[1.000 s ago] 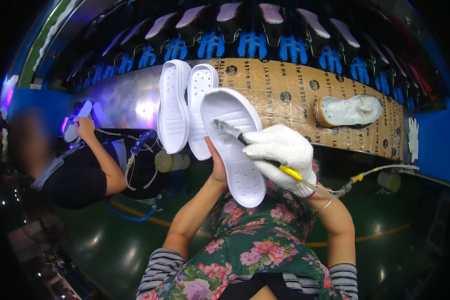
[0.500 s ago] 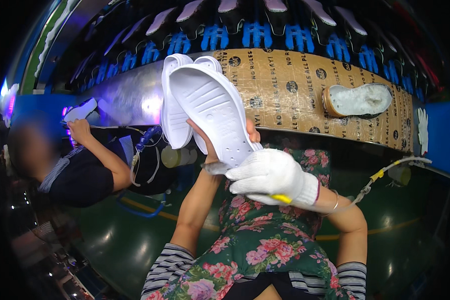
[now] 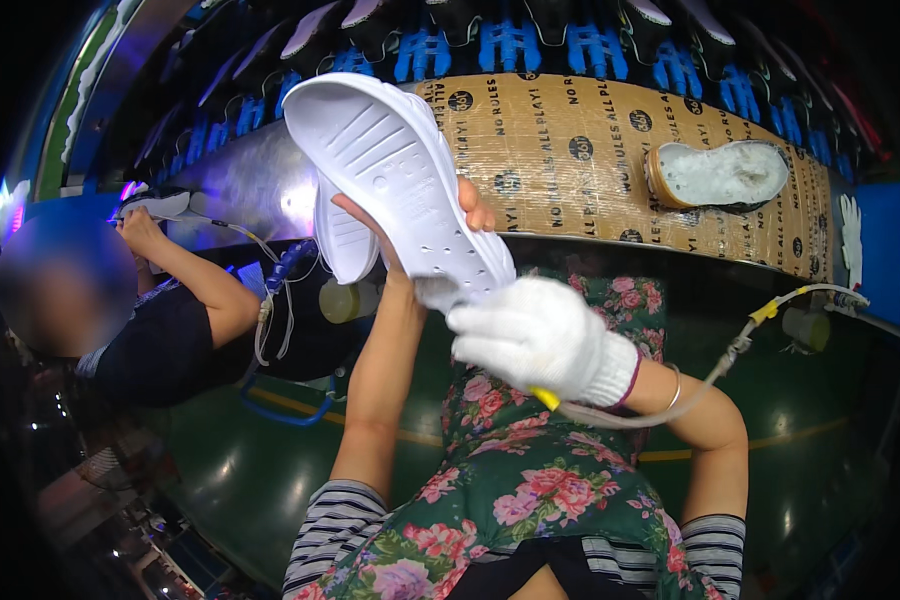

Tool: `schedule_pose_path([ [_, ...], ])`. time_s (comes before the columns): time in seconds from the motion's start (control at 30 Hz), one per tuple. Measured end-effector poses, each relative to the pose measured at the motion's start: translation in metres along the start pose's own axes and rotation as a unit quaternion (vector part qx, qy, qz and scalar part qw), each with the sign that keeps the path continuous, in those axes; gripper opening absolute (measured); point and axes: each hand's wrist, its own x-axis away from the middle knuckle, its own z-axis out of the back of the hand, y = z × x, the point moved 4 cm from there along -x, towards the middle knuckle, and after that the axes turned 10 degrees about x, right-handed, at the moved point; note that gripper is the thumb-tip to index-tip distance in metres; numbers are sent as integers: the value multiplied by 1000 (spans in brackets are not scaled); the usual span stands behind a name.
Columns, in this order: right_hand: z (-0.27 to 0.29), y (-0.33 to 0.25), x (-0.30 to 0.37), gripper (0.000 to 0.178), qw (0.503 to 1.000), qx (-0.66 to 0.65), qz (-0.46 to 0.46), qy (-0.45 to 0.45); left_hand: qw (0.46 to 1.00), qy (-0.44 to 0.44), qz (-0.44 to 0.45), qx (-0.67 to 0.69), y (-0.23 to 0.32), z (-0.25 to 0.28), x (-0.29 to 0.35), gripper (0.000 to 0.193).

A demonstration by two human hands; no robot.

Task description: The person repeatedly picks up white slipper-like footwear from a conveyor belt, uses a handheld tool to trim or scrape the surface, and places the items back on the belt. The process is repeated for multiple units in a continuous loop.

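Observation:
My bare left hand (image 3: 396, 262) holds a white moulded shoe sole (image 3: 385, 165) from beneath, its thumb at one edge and fingertips curled over the other. The sole is tilted, with its grooved, pitted inner face towards me. A white knitted glove covers my right hand (image 3: 532, 335), which is closed around a brush. Only the brush's blurred grey tip (image 3: 436, 291) shows, against the near end of the sole; the glove hides its handle. A clear tube with yellow bands (image 3: 712, 375) runs from below that glove. Another white sole (image 3: 345, 240) is partly hidden behind the held one.
Cardboard (image 3: 570, 170) covers part of the metal bench (image 3: 245, 185). On it lies a tan-sided, sole-shaped piece (image 3: 718, 180) coated in white. Blue holders (image 3: 510, 48) carry shoes along the back. A co-worker (image 3: 170, 330) handles a shoe at left. A white glove (image 3: 850, 240) hangs at right.
The held sole has moved up and left, away from the other white soles. My right hand and the brush have shifted slightly along its near end. The co-worker's hand and shoe have moved.

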Motion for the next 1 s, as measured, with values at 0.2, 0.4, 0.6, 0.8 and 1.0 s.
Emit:
schedule_pose_path([
  [0.2, 1, 24, 1, 33, 996, -83, -21, 29, 997, -19, 70, -32, 7, -4, -18, 135],
  [0.4, -11, 4, 7, 37, 991, -121, -12, -62, 979, -80, 178, -63, 9, -5, -32, 137],
  [0.6, -14, 18, 12, 40, 999, -29, -19, -14, 933, -6, 293, -211, 14, 19, -36, 120],
  [0.8, -2, 28, 1, 31, 987, -135, -71, -47, 838, 92, 339, -417, 13, 9, -43, 115],
  [1.0, 3, 27, -2, 26, 977, -148, -140, -66, 855, 75, 317, -404, 16, 19, -60, 97],
])
